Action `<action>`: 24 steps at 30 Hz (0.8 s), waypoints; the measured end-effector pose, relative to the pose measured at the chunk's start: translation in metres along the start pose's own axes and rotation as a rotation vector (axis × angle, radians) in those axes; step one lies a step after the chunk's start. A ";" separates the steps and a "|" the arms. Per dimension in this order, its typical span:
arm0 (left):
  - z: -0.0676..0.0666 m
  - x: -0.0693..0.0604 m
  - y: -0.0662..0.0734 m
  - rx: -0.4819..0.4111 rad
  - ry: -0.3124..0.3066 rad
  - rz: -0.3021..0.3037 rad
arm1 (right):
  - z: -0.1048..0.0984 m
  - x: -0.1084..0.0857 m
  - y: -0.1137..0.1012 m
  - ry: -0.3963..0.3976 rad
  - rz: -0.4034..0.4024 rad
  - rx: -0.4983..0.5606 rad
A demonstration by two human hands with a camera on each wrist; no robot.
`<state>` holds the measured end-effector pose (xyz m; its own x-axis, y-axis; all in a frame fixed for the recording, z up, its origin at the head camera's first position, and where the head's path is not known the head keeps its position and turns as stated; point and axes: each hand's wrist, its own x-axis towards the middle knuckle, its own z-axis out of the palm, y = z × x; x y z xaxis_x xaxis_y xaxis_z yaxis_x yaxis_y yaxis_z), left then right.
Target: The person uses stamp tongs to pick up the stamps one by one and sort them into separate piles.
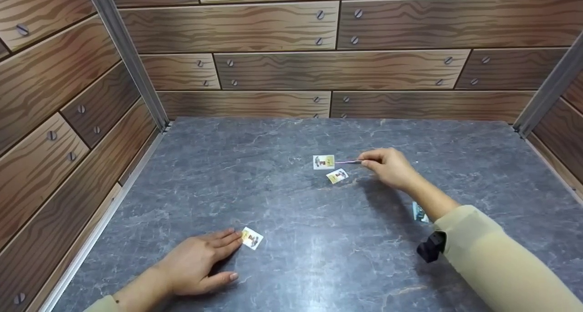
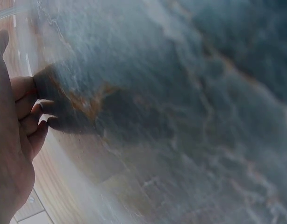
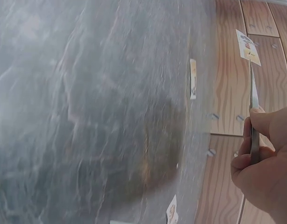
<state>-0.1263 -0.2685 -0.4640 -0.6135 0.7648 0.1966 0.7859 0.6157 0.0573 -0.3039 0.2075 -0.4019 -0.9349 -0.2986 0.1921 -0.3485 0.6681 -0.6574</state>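
Note:
My right hand (image 1: 391, 168) pinches a pair of slim metal tweezers (image 3: 254, 98) between thumb and fingers. At the tweezers' tips, a small white-and-yellow picture card (image 1: 324, 162) is held by its edge, raised off the table. A similar yellow card (image 1: 337, 176) lies just below it in the head view. My left hand (image 1: 196, 260) rests on the tabletop with its fingers extended. Its fingertips touch the edge of a third small card (image 1: 253, 238). In the left wrist view only the side of the left hand (image 2: 15, 126) shows, and no card is visible there.
A bluish card (image 1: 419, 212) lies under the right forearm, partly hidden by it. The grey marbled table (image 1: 282, 202) is bounded by wood-patterned walls (image 1: 273, 70) at the back and sides. Metal posts (image 1: 132, 61) stand at the back corners.

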 end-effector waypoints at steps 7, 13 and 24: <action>-0.001 0.000 -0.001 0.010 0.012 0.010 | -0.006 -0.003 0.012 0.005 0.033 -0.013; 0.000 -0.002 -0.002 0.004 0.013 -0.003 | -0.008 -0.002 0.021 0.012 0.032 -0.037; 0.002 -0.002 -0.001 0.000 0.032 0.000 | -0.011 -0.008 0.032 0.011 0.044 -0.060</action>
<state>-0.1261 -0.2696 -0.4666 -0.6104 0.7585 0.2283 0.7861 0.6154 0.0573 -0.3084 0.2385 -0.4160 -0.9500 -0.2604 0.1720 -0.3098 0.7202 -0.6208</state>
